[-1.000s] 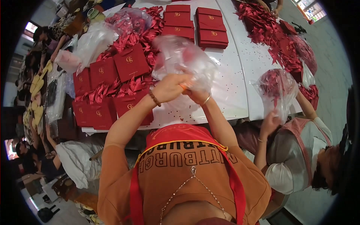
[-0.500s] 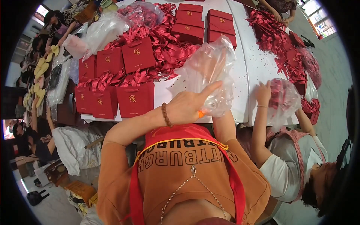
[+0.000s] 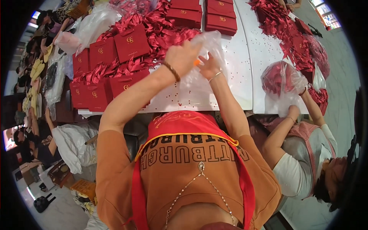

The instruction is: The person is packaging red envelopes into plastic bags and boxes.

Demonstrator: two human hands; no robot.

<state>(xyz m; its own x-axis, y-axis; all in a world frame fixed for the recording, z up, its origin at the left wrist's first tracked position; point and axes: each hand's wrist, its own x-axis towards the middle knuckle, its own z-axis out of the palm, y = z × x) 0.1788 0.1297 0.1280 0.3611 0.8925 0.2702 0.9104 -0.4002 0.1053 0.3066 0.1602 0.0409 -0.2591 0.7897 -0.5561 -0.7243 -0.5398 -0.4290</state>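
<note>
A clear plastic bag (image 3: 215, 39) is spread out above the white table in front of me, crumpled and see-through. My left hand (image 3: 183, 59), with an orange band on one finger, is bent over the bag's left side. Its fingers are curled onto the film, their tips slightly blurred. Close beside it, my right hand (image 3: 211, 69) is against the bag with thumb and fingers apart. Whether that hand is inside the film or in front of it I cannot tell. Red paper gift bags (image 3: 132, 43) with gold lettering and ribbon handles stand in rows to the left.
Red ribbons (image 3: 153, 28) lie heaped behind the gift bags. Stacked red gift bags (image 3: 221, 17) stand at the back. Small red bits dot the white table (image 3: 239, 92). At right, a co-worker (image 3: 303, 153) handles a plastic bag of red items (image 3: 278, 78).
Both my hands have moved farther over the table, the left one upward and left. My right hand now shows with spread fingers. The co-worker's bag has shifted left and upward.
</note>
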